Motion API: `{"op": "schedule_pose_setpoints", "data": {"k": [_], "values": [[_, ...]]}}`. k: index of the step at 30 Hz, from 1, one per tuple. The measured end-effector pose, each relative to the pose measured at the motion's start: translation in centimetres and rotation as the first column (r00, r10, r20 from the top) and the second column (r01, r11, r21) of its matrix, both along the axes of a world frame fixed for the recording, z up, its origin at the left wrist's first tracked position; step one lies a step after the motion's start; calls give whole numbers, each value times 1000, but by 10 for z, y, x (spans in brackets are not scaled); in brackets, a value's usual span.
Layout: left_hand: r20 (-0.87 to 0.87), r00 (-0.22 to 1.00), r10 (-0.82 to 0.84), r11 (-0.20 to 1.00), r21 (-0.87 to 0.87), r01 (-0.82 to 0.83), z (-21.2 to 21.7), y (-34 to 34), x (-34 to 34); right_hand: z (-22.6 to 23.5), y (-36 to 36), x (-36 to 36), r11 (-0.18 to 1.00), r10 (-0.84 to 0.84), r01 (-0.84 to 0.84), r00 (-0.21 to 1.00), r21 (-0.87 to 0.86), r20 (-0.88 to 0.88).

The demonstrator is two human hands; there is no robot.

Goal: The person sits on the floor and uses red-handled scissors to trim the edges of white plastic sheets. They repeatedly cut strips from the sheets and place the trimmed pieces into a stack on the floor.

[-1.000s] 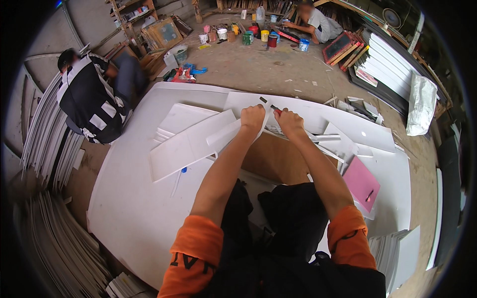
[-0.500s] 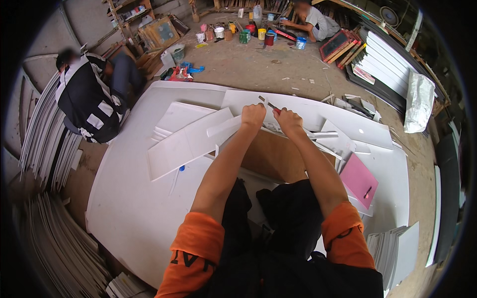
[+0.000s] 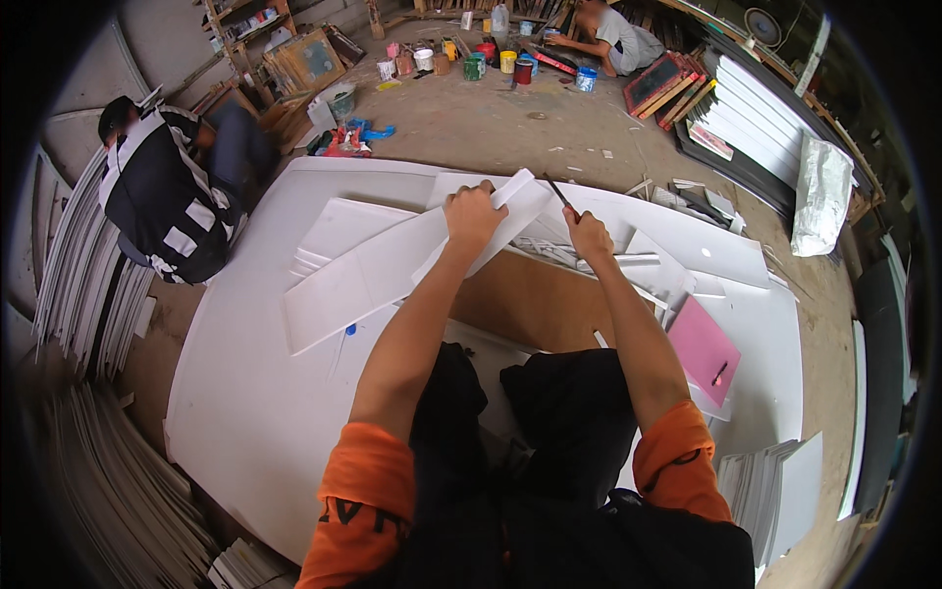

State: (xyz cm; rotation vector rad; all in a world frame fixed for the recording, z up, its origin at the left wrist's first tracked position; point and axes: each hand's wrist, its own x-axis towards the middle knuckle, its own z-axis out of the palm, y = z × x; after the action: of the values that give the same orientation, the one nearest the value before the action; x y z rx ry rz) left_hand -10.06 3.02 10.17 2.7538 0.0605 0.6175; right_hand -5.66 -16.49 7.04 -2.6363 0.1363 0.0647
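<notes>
My left hand (image 3: pixel 474 216) is closed around the far part of a folded white strip of board (image 3: pixel 520 204), raised over the other white pieces. To its right, my right hand (image 3: pixel 591 236) grips a thin dark knife-like tool (image 3: pixel 559 193), its tip pointing away and left, apart from the strip. A long white panel (image 3: pixel 345 290) lies under and left of my left forearm. Between my forearms is a brown board (image 3: pixel 535 299), with narrow white offcuts (image 3: pixel 549 250) along its far edge.
A large white sheet (image 3: pixel 245 393) spreads beneath everything. On the right lie a pink sheet (image 3: pixel 699 339) and a stack of white sheets (image 3: pixel 760 491). One person (image 3: pixel 177 196) crouches at left, another (image 3: pixel 618 44) at far right. Paint cans (image 3: pixel 507 62) stand on the far floor.
My hands have moved apart. My left hand has shifted left and now holds up the folded white strip; my right hand has moved right and slightly nearer with the knife-like tool.
</notes>
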Motion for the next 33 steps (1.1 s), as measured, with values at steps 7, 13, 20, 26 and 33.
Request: {"op": "schedule_pose_setpoints", "data": {"k": [7, 13, 20, 26, 33], "values": [[146, 988, -58, 933, -345, 106, 7, 10, 33, -14, -8, 35, 714, -136, 114, 990, 691, -22], [304, 922, -241, 966, -21, 259, -6, 9, 66, -73, -22, 63, 881, -119, 49, 985, 470, 121], [294, 824, -485, 872, 242, 426, -103, 24, 68, -213, -21, 44, 979, -48, 6, 978, 204, 204], [238, 771, -591, 803, 268, 533, -159, 25, 70, -230, -17, 30, 997, 28, -12, 979, -80, 204], [320, 731, -603, 798, 249, 549, -159, 4, 76, -176, 8, 59, 101, -121, 266, 960, 959, -254]]}}
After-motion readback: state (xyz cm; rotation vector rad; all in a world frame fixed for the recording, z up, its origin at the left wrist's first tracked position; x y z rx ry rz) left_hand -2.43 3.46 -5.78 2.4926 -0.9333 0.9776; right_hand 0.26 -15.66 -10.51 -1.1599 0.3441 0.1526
